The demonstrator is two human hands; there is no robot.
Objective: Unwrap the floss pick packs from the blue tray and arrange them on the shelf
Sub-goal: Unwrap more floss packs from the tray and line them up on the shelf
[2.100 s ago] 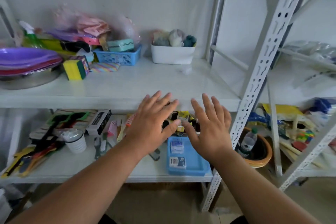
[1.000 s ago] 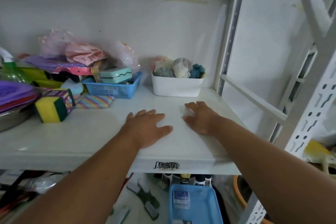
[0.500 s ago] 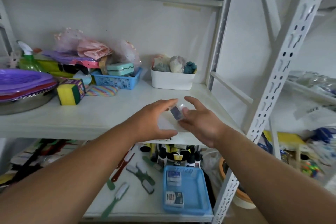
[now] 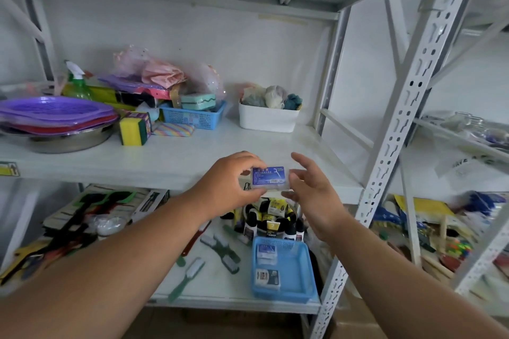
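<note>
One floss pick pack (image 4: pixel 270 178) is in hand, held in the air just in front of the middle shelf (image 4: pixel 176 158) edge, blue label facing the camera. Left hand (image 4: pixel 230 187) has fingers and thumb curled round the pack's left end, so that grip is clamped on it. Right hand (image 4: pixel 311 192) touches the pack's right end with the fingertips, thumb underneath and index finger straight and lifted clear; fingers look spread, more steadying or picking at the wrap than clamping.

Can't tell whether the clear wrap is still on; there's a shiny edge along the pack's right side, nothing conclusive.

Blue tray (image 4: pixel 298 272) sits on the lower shelf below the hands. Two packs still lie in it: one near the back (image 4: pixel 266 251), one nearer the front (image 4: pixel 267 278), both at the left side.

No floss pick pack is visible set down on the middle shelf; the open patch in front of the white bin (image 4: pixel 267 120) is bare.

Judgement: early stage. First pack mid-handling, nothing placed, two more to unwrap and arrange.
</note>
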